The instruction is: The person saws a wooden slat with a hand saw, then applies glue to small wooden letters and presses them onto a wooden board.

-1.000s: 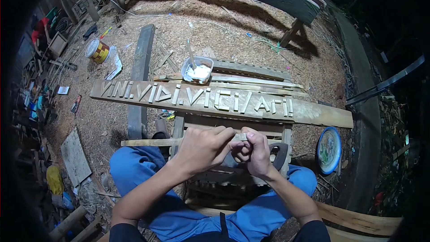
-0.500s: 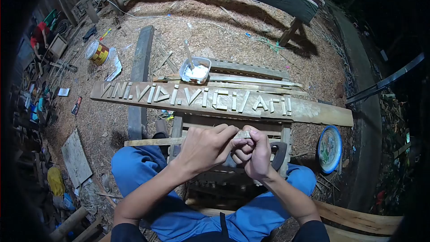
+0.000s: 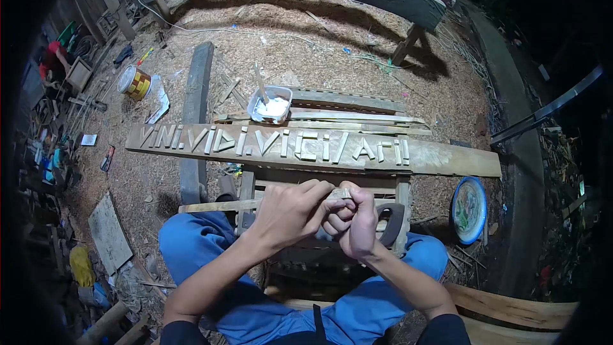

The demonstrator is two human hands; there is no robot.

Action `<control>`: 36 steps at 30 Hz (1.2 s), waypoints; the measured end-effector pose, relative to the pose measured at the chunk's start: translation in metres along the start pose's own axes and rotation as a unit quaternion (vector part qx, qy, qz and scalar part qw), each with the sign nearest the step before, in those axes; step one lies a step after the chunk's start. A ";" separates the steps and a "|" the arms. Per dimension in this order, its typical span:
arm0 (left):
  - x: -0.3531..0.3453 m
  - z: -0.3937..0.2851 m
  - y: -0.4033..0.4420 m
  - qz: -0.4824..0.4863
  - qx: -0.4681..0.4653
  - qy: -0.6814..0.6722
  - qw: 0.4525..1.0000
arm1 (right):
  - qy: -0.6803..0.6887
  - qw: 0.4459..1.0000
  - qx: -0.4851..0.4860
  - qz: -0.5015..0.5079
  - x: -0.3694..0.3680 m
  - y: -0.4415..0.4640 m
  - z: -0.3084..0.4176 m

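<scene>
A thin wooden strip (image 3: 217, 206) runs leftward from under my left hand (image 3: 287, 211), and a pale end of it seems to show between my hands. My left hand is closed round the strip with its knuckles up. Pinching at that pale end, my right hand (image 3: 359, 220) has its fingers curled in and its thumb on top. A dark looped handle (image 3: 393, 222), like a saw's, shows just right of my right hand. Beyond both hands lies a long board (image 3: 453, 158) bearing raised letters (image 3: 287, 144) made from short pale strips.
Behind the board stands a clear tub (image 3: 271, 107) of white paste with a stick in it. More strips (image 3: 357, 117) lie alongside. A blue-rimmed round tray (image 3: 469, 211) is at right, a paint bucket (image 3: 134, 83) at left. Another person (image 3: 52, 61) is far left.
My hands keep their hold on the strip and have barely shifted. The whole view has tilted slightly, so the board and tub appear a little lower and further left.
</scene>
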State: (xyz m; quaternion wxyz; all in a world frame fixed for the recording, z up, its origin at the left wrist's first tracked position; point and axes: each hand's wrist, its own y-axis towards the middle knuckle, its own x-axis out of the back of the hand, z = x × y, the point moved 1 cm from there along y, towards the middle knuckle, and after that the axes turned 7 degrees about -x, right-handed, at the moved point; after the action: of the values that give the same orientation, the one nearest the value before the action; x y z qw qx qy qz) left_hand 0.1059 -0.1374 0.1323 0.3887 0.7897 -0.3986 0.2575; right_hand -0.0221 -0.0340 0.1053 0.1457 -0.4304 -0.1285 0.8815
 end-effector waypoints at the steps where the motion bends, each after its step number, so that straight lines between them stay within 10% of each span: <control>1: 0.001 -0.001 0.001 0.003 -0.004 0.000 1.000 | -0.001 1.000 -0.001 0.005 0.001 0.001 0.000; 12: 0.015 0.012 -0.001 0.015 -0.007 0.002 1.000 | -0.170 0.985 -0.010 0.009 0.012 0.008 0.009; 18: 0.019 0.010 -0.008 -0.001 -0.008 -0.013 1.000 | -0.547 0.810 0.214 -0.001 0.023 -0.004 0.023; 36: 0.016 0.006 -0.009 -0.030 -0.122 0.082 0.989 | -0.607 0.747 0.266 0.057 0.008 -0.011 0.039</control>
State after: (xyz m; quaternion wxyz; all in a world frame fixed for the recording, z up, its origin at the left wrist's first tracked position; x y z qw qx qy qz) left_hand 0.1225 -0.1454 0.1367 0.5212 0.7242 -0.3699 0.2591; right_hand -0.0564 -0.0251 0.1267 0.0950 0.2451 0.0743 0.9620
